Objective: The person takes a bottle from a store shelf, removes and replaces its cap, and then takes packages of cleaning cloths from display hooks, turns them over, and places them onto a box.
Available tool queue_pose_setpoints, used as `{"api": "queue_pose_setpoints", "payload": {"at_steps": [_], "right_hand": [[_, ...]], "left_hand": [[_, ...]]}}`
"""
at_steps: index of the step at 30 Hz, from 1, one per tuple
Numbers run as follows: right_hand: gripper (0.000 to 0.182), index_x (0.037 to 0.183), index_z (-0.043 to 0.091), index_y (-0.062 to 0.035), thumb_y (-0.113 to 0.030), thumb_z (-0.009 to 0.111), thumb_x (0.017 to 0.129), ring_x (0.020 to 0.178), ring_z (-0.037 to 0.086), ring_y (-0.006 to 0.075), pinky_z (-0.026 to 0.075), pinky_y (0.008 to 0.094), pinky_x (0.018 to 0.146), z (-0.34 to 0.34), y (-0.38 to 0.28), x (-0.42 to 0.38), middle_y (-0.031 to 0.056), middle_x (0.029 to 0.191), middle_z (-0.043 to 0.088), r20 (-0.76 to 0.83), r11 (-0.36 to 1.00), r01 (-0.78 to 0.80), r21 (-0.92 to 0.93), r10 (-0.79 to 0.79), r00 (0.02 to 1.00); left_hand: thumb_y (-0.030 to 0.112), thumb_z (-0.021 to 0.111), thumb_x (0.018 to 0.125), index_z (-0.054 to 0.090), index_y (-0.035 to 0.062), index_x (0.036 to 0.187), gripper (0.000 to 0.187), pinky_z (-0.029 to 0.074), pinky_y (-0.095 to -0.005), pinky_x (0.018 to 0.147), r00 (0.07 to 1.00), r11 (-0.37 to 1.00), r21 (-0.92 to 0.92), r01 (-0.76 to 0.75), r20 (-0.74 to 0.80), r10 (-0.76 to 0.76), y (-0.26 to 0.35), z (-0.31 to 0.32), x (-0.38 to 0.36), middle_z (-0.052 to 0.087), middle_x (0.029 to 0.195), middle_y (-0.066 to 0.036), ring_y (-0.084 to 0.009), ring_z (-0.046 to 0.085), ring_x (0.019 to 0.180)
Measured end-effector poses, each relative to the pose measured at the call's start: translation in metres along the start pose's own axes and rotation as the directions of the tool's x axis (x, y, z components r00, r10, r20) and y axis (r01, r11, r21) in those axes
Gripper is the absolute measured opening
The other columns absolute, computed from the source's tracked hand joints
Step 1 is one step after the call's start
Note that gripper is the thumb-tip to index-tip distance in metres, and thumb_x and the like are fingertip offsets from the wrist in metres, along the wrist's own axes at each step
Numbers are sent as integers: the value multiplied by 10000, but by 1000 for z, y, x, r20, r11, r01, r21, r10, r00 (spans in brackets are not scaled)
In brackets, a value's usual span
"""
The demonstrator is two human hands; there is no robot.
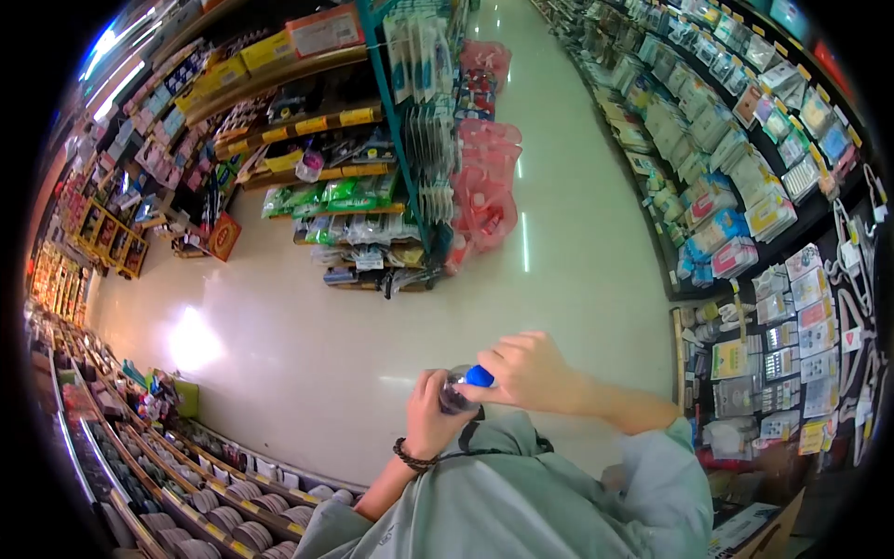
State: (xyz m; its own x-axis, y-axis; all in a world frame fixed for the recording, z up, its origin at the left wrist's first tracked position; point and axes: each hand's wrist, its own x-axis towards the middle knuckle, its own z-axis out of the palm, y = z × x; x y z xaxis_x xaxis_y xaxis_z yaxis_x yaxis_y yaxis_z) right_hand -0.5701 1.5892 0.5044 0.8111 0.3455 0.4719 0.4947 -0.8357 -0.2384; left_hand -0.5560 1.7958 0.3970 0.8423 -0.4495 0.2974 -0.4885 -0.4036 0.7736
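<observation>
A clear bottle with a blue cap is held in front of my body. My left hand, with a dark bracelet at its wrist, wraps round the bottle's body from the left. From the right, my right hand has its thumb and fingers closed at the blue cap. The cap tilts toward the upper right. Parts of the bottle are hidden behind my fingers, and its contents are hard to make out.
Shelves of green-packed goods stand ahead, with pink plastic baskets along their side. Hanging packets line the right side. Stacked bowls or plates fill shelves at lower left. An open box sits at lower right.
</observation>
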Motion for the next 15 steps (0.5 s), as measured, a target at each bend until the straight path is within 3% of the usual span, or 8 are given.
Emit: {"api": "queue_pose_setpoints", "payload": {"at_steps": [4,7,8,12,15], "right_hand": [[439,679,566,-73,-437,727,864,533,556,234,439,362,496,9,-20,27,63,594,547,2,1000,14,26,-15,1000],[401,695,561,-66,-387,732,862,563,558,252,443,366,513,7,-29,43,79,620,549,60,994,59,89,-65,996],[386,701,561,-64,-369,736,860,571,558,258,444,367,517,4,-35,49,84,628,549,94,992,69,107,-79,992],[358,718,562,-61,-351,724,853,594,573,246,463,373,541,-22,-58,72,68,656,566,140,978,158,136,-177,974],[356,723,536,-67,-340,738,830,629,538,227,444,353,574,-33,-77,82,54,688,523,158,944,284,166,-310,937]], "left_hand": [[143,885,616,543,47,1218,699,538,-438,784,994,996,55,65,-92,-59,-6,-11,-1,608,1081,-150,-361,635,935],[159,898,616,551,47,1208,695,553,-414,733,996,1000,-22,7,-86,-9,-1,-37,1,630,1056,-141,-342,659,894],[171,907,622,563,41,1203,688,563,-393,690,992,996,22,-81,-96,83,1,-48,3,666,1017,-138,-327,683,840],[172,913,599,593,39,1207,699,566,-378,675,985,983,-83,-163,-75,157,3,-77,0,707,980,-138,-317,704,799],[182,915,601,613,40,1193,680,559,-367,664,960,948,-203,-245,85,266,1,-104,5,704,958,-139,-316,699,791]]}}
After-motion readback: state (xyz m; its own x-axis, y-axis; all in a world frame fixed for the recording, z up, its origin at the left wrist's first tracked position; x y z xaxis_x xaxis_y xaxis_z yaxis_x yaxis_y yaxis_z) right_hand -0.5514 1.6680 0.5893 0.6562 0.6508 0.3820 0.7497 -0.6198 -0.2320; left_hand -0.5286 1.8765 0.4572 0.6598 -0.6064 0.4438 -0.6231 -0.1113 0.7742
